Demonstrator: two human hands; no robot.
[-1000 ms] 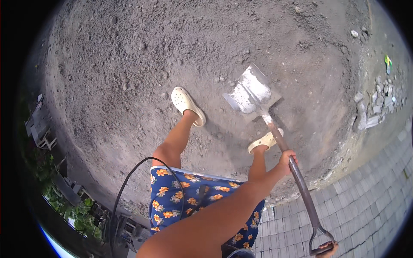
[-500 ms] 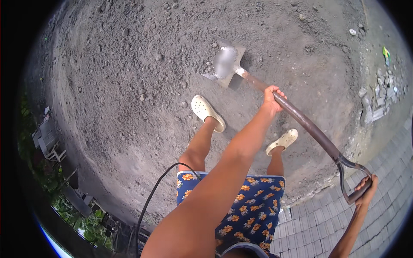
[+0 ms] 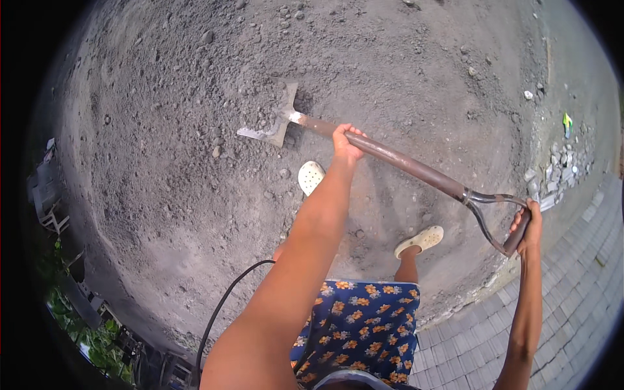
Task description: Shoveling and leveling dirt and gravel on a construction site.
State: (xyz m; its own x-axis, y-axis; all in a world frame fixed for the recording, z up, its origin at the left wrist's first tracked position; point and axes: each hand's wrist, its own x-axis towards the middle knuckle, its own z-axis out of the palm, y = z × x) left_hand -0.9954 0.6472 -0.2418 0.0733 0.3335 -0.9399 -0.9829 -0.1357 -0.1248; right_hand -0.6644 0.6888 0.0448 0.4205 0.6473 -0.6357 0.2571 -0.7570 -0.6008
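Observation:
A long-handled shovel (image 3: 409,163) slants across the view, its brown shaft running from the upper left down to the right. My left hand (image 3: 348,142) is wrapped round the shaft not far above the blade. At the far end, my right hand (image 3: 530,224) grips the crossbar of the D-shaped handle. Grey, gravelly soil (image 3: 175,162) covers much of the metal blade (image 3: 281,130), so only its back edge and near side edge show. The blade lies in the loose soil, ahead and left of my feet.
My cream clogs (image 3: 419,240) stand on the soil behind the blade. Grey pavers (image 3: 481,331) lie at the lower right. Broken rubble (image 3: 562,169) and a green-yellow wrapper (image 3: 567,125) lie at the right. A black cable (image 3: 224,302) loops by my left arm.
The shovel has moved left with both hands on it, and its blade has pushed into the loose soil. Soil now covers the blade's face, which was mostly bare.

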